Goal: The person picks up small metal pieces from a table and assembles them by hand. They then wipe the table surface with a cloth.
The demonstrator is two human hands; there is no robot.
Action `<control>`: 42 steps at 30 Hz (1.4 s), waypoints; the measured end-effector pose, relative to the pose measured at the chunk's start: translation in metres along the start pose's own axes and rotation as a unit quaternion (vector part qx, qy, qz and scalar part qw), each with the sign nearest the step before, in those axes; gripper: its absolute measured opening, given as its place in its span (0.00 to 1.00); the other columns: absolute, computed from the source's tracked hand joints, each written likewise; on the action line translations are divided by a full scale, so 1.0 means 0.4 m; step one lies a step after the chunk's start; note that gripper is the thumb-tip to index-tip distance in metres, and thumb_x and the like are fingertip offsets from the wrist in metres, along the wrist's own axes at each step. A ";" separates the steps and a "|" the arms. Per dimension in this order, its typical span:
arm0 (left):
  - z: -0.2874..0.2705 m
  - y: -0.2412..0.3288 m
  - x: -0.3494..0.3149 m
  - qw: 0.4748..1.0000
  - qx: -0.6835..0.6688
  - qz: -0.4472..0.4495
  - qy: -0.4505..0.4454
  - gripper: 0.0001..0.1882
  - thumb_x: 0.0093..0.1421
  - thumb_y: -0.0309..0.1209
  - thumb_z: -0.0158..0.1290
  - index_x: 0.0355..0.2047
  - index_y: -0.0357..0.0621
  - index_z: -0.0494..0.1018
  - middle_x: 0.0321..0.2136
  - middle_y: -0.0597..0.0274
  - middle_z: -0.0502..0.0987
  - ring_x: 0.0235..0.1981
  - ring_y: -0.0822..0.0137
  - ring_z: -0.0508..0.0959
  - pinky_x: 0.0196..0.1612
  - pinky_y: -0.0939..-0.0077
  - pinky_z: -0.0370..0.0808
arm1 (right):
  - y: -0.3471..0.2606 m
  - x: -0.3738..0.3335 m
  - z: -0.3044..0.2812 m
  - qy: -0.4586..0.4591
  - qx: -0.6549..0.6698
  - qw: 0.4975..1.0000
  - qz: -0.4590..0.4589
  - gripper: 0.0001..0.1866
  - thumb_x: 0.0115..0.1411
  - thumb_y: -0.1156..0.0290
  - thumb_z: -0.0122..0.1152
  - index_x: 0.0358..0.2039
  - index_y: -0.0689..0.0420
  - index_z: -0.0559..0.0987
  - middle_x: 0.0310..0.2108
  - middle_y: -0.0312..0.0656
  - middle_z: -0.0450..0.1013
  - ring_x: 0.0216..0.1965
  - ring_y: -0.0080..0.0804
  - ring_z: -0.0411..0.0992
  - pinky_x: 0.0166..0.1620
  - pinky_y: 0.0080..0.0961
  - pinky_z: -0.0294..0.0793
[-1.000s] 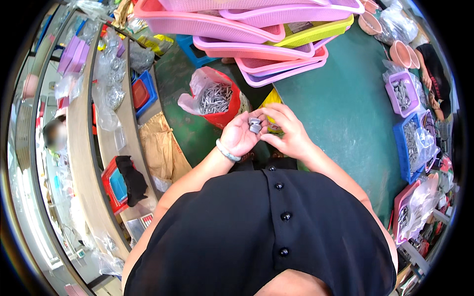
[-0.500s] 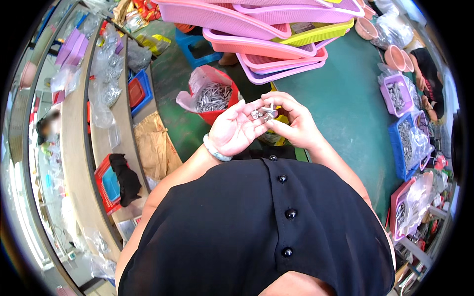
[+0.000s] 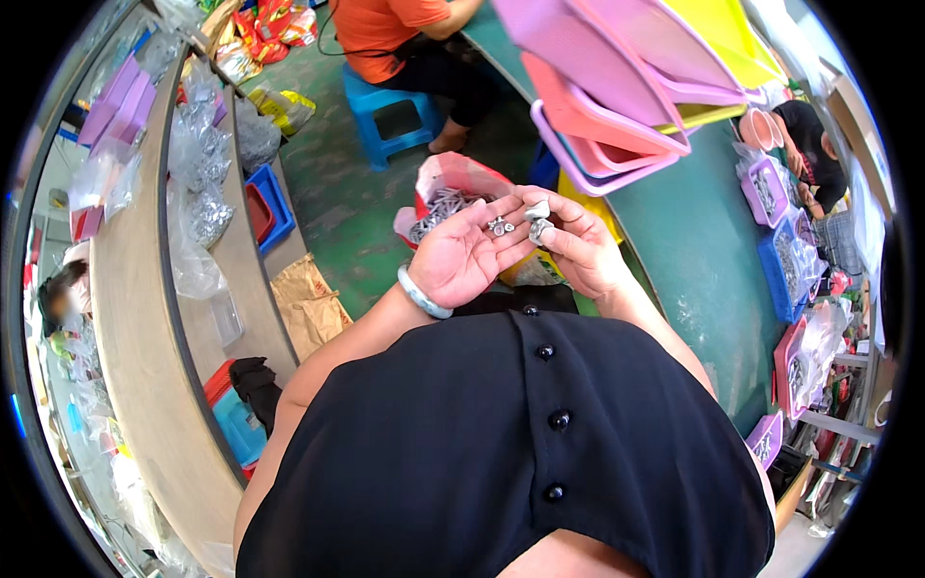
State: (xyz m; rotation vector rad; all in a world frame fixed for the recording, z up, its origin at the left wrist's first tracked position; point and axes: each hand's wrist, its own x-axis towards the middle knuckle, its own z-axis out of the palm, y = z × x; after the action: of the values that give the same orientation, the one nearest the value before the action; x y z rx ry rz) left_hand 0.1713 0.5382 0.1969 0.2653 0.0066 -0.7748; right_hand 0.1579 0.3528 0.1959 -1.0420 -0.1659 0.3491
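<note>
My left hand (image 3: 453,258) lies palm up with its fingers stretched out, a pale bangle at the wrist. Several small round metal nuts (image 3: 500,226) rest on its fingers. Close beside its fingertips, my right hand (image 3: 583,246) pinches shiny metal pieces (image 3: 539,229) between thumb and fingers; their exact kind is too small to make out. Just beyond my left hand stands a red and white bag (image 3: 462,171) holding many grey metal parts (image 3: 445,204), partly hidden by the hand.
Stacked pink, purple and yellow baskets (image 3: 617,116) sit on the green table (image 3: 694,260). Tubs of metal parts, including a blue basket (image 3: 779,265), line its right side. Shelves (image 3: 145,318) run along my left. A person in orange (image 3: 385,34) sits on a blue stool (image 3: 385,120) ahead.
My view has swung, so the baskets appear further right and the seated person shows. The metal pieces in my right hand have turned and now stand upright between my fingertips.
</note>
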 end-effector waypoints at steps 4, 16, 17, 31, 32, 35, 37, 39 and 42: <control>-0.081 0.103 -0.068 0.998 0.026 -0.012 0.051 0.20 0.65 0.37 0.38 0.52 0.36 0.62 0.45 0.54 0.71 0.47 0.61 0.72 0.53 0.64 0.69 | 0.079 0.077 0.120 0.015 -0.084 0.996 -0.007 0.20 0.54 0.83 0.51 0.49 0.61 0.71 0.43 0.35 0.70 0.44 0.24 0.67 0.51 0.22 0.64; -0.200 0.188 -0.084 0.996 0.018 -0.060 0.069 0.18 0.65 0.33 0.36 0.51 0.34 0.61 0.46 0.51 0.70 0.47 0.60 0.72 0.50 0.64 0.71 | 0.149 0.151 0.186 0.037 -0.364 0.931 -0.016 0.17 0.51 0.77 0.59 0.43 0.61 0.72 0.43 0.43 0.68 0.41 0.30 0.70 0.42 0.23 0.70; -0.193 0.197 -0.081 0.995 0.012 -0.053 0.082 0.18 0.65 0.33 0.36 0.51 0.34 0.61 0.46 0.51 0.70 0.47 0.59 0.72 0.50 0.64 0.71 | 0.144 0.152 0.179 0.031 -0.403 0.914 -0.035 0.18 0.50 0.78 0.59 0.44 0.60 0.72 0.43 0.42 0.68 0.41 0.29 0.70 0.41 0.22 0.70; -0.233 0.233 0.044 0.986 -0.010 -0.132 0.101 0.16 0.65 0.35 0.36 0.48 0.39 0.64 0.45 0.54 0.70 0.47 0.60 0.72 0.54 0.62 0.67 | 0.088 0.259 0.119 -0.005 -0.596 0.793 -0.129 0.12 0.45 0.78 0.61 0.34 0.59 0.76 0.35 0.43 0.70 0.38 0.41 0.71 0.39 0.31 0.71; -0.241 0.250 0.059 0.983 -0.018 -0.158 0.093 0.17 0.65 0.34 0.36 0.49 0.37 0.64 0.46 0.53 0.70 0.48 0.59 0.71 0.56 0.61 0.66 | 0.095 0.261 0.109 0.016 -0.571 0.811 -0.126 0.08 0.47 0.79 0.60 0.30 0.61 0.77 0.35 0.44 0.71 0.38 0.40 0.71 0.40 0.29 0.71; -0.265 0.310 0.118 0.973 -0.027 -0.220 0.067 0.16 0.64 0.30 0.36 0.48 0.33 0.62 0.43 0.51 0.71 0.46 0.56 0.72 0.53 0.59 0.68 | 0.106 0.304 0.106 0.087 -0.522 0.842 -0.099 0.06 0.48 0.80 0.59 0.29 0.63 0.76 0.34 0.44 0.71 0.37 0.39 0.71 0.40 0.27 0.71; -0.270 0.370 0.157 0.968 -0.017 -0.245 0.044 0.16 0.64 0.29 0.36 0.48 0.32 0.61 0.43 0.50 0.70 0.46 0.53 0.72 0.54 0.58 0.67 | 0.121 0.345 0.105 0.163 -0.459 0.870 -0.073 0.04 0.51 0.81 0.56 0.28 0.65 0.75 0.32 0.44 0.72 0.37 0.34 0.70 0.41 0.26 0.69; -0.273 0.447 0.188 0.961 -0.015 -0.275 0.012 0.16 0.64 0.27 0.35 0.49 0.29 0.59 0.44 0.47 0.69 0.46 0.49 0.72 0.54 0.58 0.69 | 0.129 0.387 0.126 0.230 -0.385 0.893 -0.041 0.03 0.53 0.80 0.54 0.28 0.65 0.75 0.33 0.42 0.72 0.38 0.30 0.69 0.43 0.25 0.68; -0.268 0.562 0.224 0.945 0.082 -0.317 0.016 0.14 0.64 0.28 0.36 0.46 0.32 0.64 0.41 0.48 0.72 0.41 0.54 0.76 0.45 0.64 0.75 | 0.142 0.456 0.178 0.290 -0.326 0.899 -0.023 0.03 0.55 0.79 0.53 0.29 0.64 0.74 0.33 0.41 0.72 0.39 0.29 0.69 0.44 0.24 0.67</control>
State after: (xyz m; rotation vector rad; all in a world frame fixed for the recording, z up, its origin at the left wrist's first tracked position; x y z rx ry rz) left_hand 0.4008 0.6554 0.1366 0.4426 0.0604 -1.4171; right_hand 0.2954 0.5021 0.1767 -1.7593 0.2527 -0.0903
